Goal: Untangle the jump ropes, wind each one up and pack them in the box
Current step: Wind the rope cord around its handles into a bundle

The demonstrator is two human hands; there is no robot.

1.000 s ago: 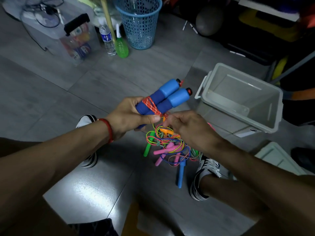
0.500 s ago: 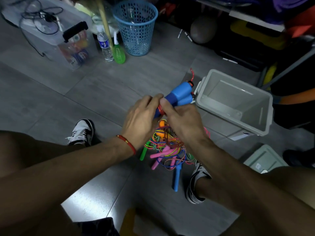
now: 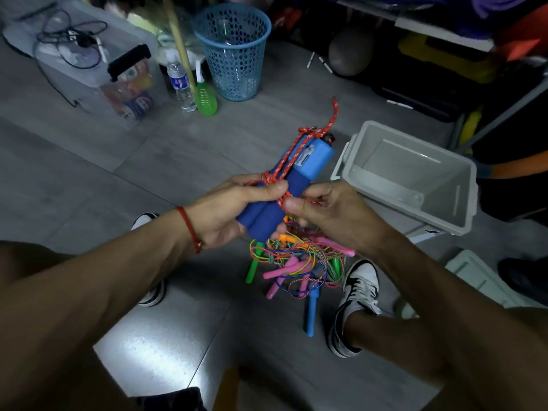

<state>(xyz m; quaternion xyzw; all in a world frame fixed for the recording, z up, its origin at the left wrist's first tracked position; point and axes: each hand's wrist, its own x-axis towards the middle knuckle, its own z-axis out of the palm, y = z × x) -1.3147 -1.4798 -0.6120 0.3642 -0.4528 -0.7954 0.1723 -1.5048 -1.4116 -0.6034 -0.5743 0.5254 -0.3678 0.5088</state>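
Since a sec ago we've swung the blue-handled rope (image 3: 284, 188) round; left hand (image 3: 225, 209) grips handles, right hand (image 3: 323, 209) fingers pinch the red cord, cinching the wrap. Box (image 3: 462, 185) sits right (nothing visible inside); tangle (image 3: 296, 262) on floor below w/ more to do.

red rope (image 3: 299, 149) now strung along blue handles (image 3: 292, 185), hands parted slightly

No text, brand or number can be read. The water bottle (image 3: 180, 84) beside the blue basket carries a blue label, but its print is blurred. The clear storage bin (image 3: 98, 69) shows coloured packaging inside, too smeared to make out. A white tag (image 3: 305, 155) on the blue handles (image 3: 284, 191) is illegible too.
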